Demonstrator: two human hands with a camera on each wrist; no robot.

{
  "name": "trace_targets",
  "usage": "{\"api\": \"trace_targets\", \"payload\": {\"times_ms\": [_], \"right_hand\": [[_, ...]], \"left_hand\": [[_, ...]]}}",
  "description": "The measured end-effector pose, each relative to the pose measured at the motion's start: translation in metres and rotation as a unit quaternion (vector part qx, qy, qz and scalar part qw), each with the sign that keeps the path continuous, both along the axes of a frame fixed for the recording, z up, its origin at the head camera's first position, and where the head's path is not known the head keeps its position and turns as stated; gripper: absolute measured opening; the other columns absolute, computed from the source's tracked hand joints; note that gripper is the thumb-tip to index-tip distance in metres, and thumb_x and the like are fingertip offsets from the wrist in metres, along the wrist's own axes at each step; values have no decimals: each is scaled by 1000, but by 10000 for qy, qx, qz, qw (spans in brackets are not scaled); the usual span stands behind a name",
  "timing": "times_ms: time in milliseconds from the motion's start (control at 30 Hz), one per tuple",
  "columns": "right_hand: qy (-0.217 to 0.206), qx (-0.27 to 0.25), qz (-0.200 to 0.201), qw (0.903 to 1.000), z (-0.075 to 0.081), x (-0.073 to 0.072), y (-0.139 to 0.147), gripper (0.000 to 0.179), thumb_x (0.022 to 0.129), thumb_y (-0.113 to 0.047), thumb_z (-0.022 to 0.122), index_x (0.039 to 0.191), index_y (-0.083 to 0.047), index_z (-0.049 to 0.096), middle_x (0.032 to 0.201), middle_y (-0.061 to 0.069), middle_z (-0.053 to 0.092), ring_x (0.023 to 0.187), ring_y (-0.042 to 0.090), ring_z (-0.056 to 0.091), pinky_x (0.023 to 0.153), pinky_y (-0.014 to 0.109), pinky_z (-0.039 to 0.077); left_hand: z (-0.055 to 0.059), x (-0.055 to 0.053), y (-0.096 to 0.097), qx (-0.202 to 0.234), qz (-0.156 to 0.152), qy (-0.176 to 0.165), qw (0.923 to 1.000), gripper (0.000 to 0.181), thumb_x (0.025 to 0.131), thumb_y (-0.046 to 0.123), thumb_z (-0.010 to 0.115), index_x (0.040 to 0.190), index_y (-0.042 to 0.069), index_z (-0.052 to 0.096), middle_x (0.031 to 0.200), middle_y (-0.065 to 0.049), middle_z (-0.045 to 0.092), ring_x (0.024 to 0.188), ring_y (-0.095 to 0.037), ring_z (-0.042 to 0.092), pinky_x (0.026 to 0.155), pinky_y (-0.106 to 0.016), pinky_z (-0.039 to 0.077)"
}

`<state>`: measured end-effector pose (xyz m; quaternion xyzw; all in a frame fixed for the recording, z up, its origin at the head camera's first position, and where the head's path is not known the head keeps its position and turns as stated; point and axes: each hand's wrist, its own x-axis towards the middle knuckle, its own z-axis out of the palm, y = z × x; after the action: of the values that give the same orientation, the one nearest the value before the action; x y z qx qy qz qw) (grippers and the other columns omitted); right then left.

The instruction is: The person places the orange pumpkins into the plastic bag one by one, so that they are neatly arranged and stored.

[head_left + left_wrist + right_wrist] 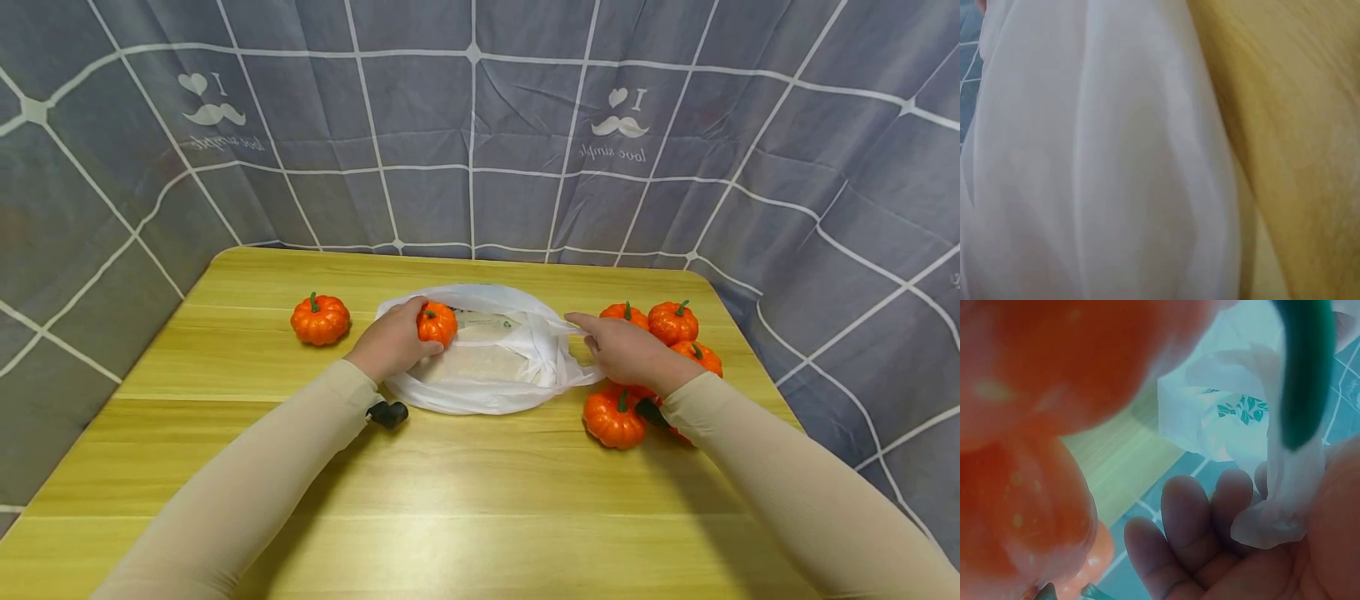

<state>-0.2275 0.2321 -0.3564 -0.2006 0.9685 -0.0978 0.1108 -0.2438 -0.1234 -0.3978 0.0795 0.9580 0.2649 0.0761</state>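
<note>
A white plastic bag [468,400] lies on the table with its mouth spread open. My left hand [392,340] grips a small orange pumpkin [439,323] with a green stem, over the left part of the bag's mouth. In the left wrist view the bag's side [1116,150] fills most of the frame and hides that hand's hold. At the bag's right end, my right hand [633,352] holds its handle, and the twisted plastic [1285,512] runs between thumb and fingers in the right wrist view.
Several orange pumpkins [615,417] cluster beneath and beside my right hand; one looms close in the right wrist view. A lone pumpkin [320,320] sits left of the bag. The wooden table [450,517] ends at a grey checked curtain [427,125].
</note>
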Motion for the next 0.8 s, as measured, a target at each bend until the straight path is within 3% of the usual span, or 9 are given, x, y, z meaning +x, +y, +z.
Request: {"api": "trace_targets", "payload": {"times_ms": [367, 600, 800], "right_hand": [[70, 4, 40, 10000, 1, 2, -1, 53, 108, -10, 49, 161, -11, 42, 137, 24, 68, 110, 35, 69, 96, 52, 56], [132, 42, 65, 9999, 1, 3, -1, 53, 108, -9, 49, 161, -10, 42, 138, 24, 67, 110, 37, 70, 97, 54, 56], [104, 26, 72, 9999, 2, 3, -1, 54, 108, -10, 49, 162, -10, 41, 141, 24, 66, 115, 38, 69, 100, 55, 55]], "left_hand": [[11, 9, -1, -307, 31, 195, 9993, 87, 93, 37, 79, 163, 9, 34, 157, -24, 49, 132, -43, 58, 113, -60, 46], [36, 18, -9, -379, -47, 478, 9981, 73, 98, 36, 74, 159, 9, 44, 152, -19, 58, 134, -40, 59, 111, -57, 49], [53, 19, -35, -44, 144, 833, 9964, 66, 102, 36, 68, 157, 7, 47, 149, -19, 59, 129, -41, 60, 106, -58, 51]]}}
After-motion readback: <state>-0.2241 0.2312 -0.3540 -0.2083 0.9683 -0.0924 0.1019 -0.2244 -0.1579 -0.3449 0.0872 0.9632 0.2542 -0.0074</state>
